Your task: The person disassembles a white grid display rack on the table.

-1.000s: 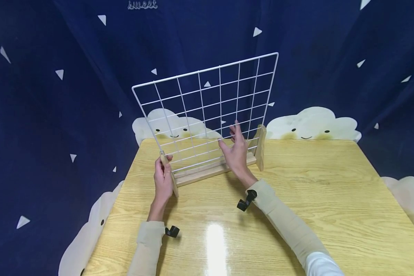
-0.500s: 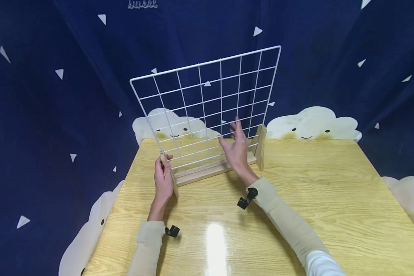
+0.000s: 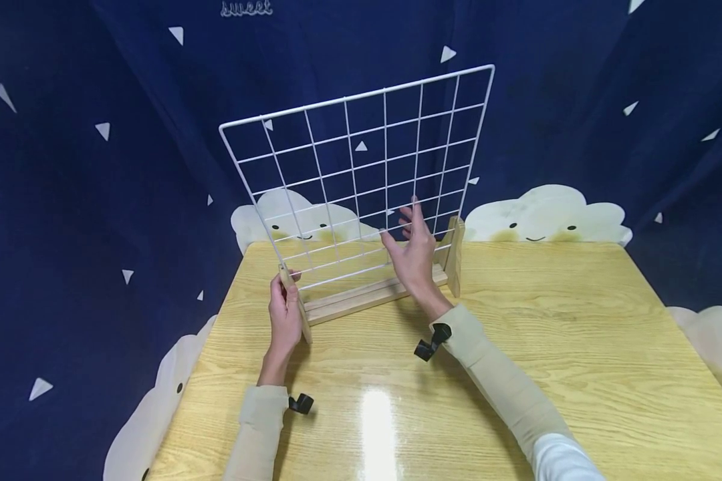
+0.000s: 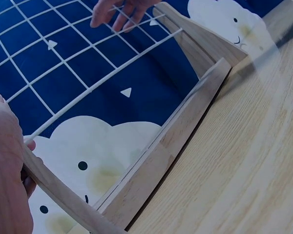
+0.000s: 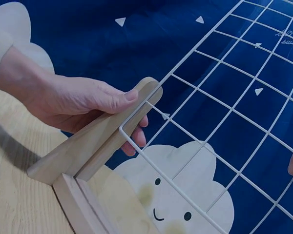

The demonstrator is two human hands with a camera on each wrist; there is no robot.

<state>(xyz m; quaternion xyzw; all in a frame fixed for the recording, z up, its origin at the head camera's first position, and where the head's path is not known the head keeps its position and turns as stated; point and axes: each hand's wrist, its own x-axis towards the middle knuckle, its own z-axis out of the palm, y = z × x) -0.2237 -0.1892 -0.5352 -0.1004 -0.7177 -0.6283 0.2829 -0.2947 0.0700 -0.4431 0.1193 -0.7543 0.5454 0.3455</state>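
Observation:
A white wire grid panel [image 3: 344, 99] stands tilted over a wooden stand, its lower wire above the stand's base bar [image 3: 351, 306]. My left hand [image 3: 285, 314] grips the left wooden side piece [image 3: 305, 325], with the thumb on its near face and fingers behind, as the right wrist view shows. The grid's lower left corner lies at the grooved inner face of that side piece. My right hand [image 3: 416, 260] holds the grid low and right of its middle, thumb and fingers spread among the wires. The exact finger contact is partly hidden. The right side piece [image 3: 455, 257] stands beyond it.
A light wood-grain table [image 3: 547, 347] bears the stand near its back edge. Behind hangs a dark blue curtain [image 3: 126, 220] with white triangles and smiling clouds. Small black cameras [image 3: 301, 403] sit at both wrists.
The grid has risen steadily relative to the stand, its bottom wire now farther above the base bar. My right hand has moved slightly upward with it. My left hand has stayed put.

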